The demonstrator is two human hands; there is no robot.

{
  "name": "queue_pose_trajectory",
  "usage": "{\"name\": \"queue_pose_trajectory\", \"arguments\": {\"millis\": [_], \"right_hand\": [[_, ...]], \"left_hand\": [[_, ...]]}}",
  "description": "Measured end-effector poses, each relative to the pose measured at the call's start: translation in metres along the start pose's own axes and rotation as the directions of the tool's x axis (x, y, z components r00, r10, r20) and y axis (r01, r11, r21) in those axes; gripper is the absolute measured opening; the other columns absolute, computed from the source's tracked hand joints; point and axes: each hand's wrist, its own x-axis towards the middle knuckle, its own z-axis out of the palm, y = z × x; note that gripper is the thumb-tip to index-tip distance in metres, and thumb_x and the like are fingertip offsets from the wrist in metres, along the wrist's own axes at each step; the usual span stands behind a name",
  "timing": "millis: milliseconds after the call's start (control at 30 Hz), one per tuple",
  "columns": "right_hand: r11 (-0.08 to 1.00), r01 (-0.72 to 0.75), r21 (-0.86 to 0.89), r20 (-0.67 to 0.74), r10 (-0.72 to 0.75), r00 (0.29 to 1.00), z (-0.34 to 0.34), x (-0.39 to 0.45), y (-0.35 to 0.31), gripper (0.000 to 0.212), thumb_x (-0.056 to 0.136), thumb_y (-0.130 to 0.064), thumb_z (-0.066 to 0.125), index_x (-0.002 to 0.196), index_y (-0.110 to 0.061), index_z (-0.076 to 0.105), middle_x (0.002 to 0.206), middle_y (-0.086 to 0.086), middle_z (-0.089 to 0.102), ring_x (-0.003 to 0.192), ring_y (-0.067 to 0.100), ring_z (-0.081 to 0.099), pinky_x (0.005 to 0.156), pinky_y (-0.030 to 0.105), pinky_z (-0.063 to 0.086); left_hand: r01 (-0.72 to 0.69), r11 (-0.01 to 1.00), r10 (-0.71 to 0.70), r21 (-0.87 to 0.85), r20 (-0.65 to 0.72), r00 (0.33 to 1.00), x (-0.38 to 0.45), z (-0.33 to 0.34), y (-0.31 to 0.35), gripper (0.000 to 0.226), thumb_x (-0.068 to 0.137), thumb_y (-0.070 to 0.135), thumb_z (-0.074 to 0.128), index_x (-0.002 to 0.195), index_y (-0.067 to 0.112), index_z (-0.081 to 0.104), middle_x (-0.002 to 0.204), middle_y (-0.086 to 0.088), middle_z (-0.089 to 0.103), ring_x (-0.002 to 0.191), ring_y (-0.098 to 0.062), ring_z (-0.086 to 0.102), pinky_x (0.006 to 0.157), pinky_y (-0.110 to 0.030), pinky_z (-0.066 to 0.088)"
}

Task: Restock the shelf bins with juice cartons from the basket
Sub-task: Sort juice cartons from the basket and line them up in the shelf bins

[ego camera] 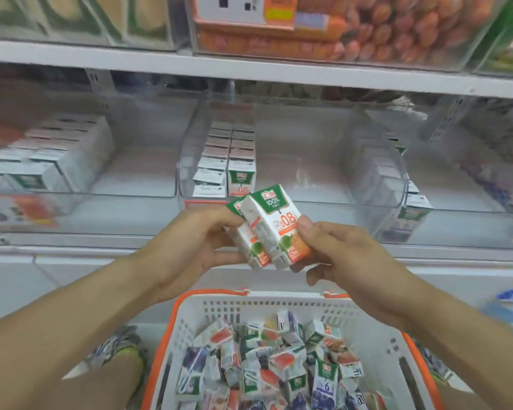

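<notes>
Two hands were up, the left hand (187, 247) and the right hand (342, 255), and between them they held two orange juice cartons (274, 229) side by side. One white basket (282, 303) with an orange rim sat below, its heap of loose cartons (279, 365) too jumbled to count, well over a dozen. On the shelf stood three clear bins: the left bin (80, 184) and the right bin (397, 184) held blurred rows, and the middle bin (187, 173) held two rows of cartons (225, 161), roughly seven deep.
</notes>
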Motion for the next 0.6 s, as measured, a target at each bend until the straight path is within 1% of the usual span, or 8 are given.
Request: {"name": "queue_pose_trajectory", "arguments": {"millis": [100, 233, 300, 367, 433, 467, 533, 600], "right_hand": [[0.984, 0.036, -0.172, -0.077, -0.05, 0.996, 0.008, 0.003, -0.002, 0.04, 0.086, -0.052, 0.056, 0.084, -0.013, 0.067, 0.077, -0.003, 0.07, 0.065, 0.005, 0.058, 0.064, 0.024, 0.048], [0.943, 0.087, -0.322, -0.068, -0.114, 0.991, 0.013, 0.011, -0.005, 0.039, 0.087, -0.056, 0.057, 0.077, -0.019, 0.066, 0.062, -0.01, 0.063, 0.053, 0.003, 0.051, 0.055, 0.017, 0.042], [0.915, 0.123, -0.384, 0.023, -0.124, 0.992, 0.011, 0.014, -0.008, 0.04, 0.083, -0.058, 0.059, 0.079, -0.019, 0.066, 0.067, -0.007, 0.069, 0.055, 0.007, 0.056, 0.057, 0.023, 0.047], [0.872, 0.164, -0.462, 0.119, -0.122, 0.985, 0.004, 0.016, -0.013, 0.04, 0.077, -0.061, 0.064, 0.082, -0.021, 0.067, 0.078, 0.002, 0.072, 0.068, 0.02, 0.063, 0.067, 0.037, 0.053], [0.885, 0.18, -0.429, 0.195, -0.104, 0.975, -0.004, 0.017, -0.018, 0.036, 0.072, -0.052, 0.073, 0.097, -0.026, 0.069, 0.092, 0.005, 0.072, 0.084, 0.024, 0.067, 0.08, 0.043, 0.056], [0.926, 0.159, -0.343, 0.242, -0.076, 0.967, -0.008, 0.018, -0.019, 0.043, 0.071, -0.043, 0.078, 0.11, -0.027, 0.066, 0.1, 0.006, 0.07, 0.09, 0.025, 0.069, 0.085, 0.043, 0.057], [0.985, 0.061, -0.159, 0.372, 0.003, 0.928, -0.012, 0.017, -0.022, 0.062, 0.074, -0.021, 0.084, 0.129, -0.033, 0.056, 0.113, 0.011, 0.065, 0.096, 0.031, 0.069, 0.086, 0.04, 0.058], [0.989, 0.043, -0.141, 0.493, 0.032, 0.869, -0.013, 0.017, -0.019, 0.068, 0.077, -0.009, 0.079, 0.134, -0.036, 0.053, 0.122, 0.021, 0.06, 0.099, 0.041, 0.066, 0.084, 0.033, 0.055]], "left_hand": [[0.042, 0.998, -0.039, -0.037, 0.085, 0.996, 0.001, -0.006, -0.002, 0.038, 0.077, 0.021, 0.06, 0.109, 0.01, 0.074, 0.12, -0.019, 0.068, 0.101, -0.029, 0.066, 0.089, -0.043, 0.057], [0.007, 0.994, -0.019, 0.105, 0.113, 0.993, 0.002, -0.006, -0.006, 0.032, 0.079, 0.033, 0.073, 0.105, 0.015, 0.077, 0.111, -0.012, 0.073, 0.099, -0.023, 0.07, 0.087, -0.037, 0.057], [-0.005, 0.99, -0.004, 0.142, 0.062, 0.998, 0.002, -0.007, -0.007, 0.032, 0.079, 0.031, 0.075, 0.103, 0.009, 0.075, 0.107, -0.013, 0.074, 0.096, -0.024, 0.071, 0.087, -0.038, 0.057], [-0.01, 0.982, -0.004, 0.189, 0.073, 0.997, 0.0, -0.011, -0.005, 0.036, 0.077, 0.027, 0.073, 0.107, 0.007, 0.073, 0.108, -0.014, 0.074, 0.097, -0.025, 0.07, 0.091, -0.04, 0.055], [0.004, 0.966, -0.048, 0.257, 0.166, 0.985, -0.004, -0.014, -0.002, 0.047, 0.073, 0.03, 0.074, 0.114, 0.008, 0.069, 0.112, -0.014, 0.072, 0.101, -0.025, 0.068, 0.092, -0.038, 0.055], [0.016, 0.957, -0.079, 0.29, 0.206, 0.975, -0.006, -0.015, 0.0, 0.054, 0.07, 0.032, 0.074, 0.118, 0.009, 0.067, 0.113, -0.014, 0.072, 0.1, -0.024, 0.068, 0.089, -0.036, 0.055], [0.051, 0.937, -0.139, 0.346, 0.236, 0.962, -0.008, -0.015, 0.001, 0.065, 0.064, 0.033, 0.076, 0.124, 0.012, 0.062, 0.11, -0.014, 0.073, 0.097, -0.023, 0.069, 0.083, -0.033, 0.057], [0.101, 0.917, -0.202, 0.387, 0.231, 0.952, -0.009, -0.014, 0.0, 0.075, 0.059, 0.032, 0.078, 0.129, 0.019, 0.054, 0.108, -0.015, 0.073, 0.094, -0.023, 0.07, 0.083, -0.036, 0.057]]}}
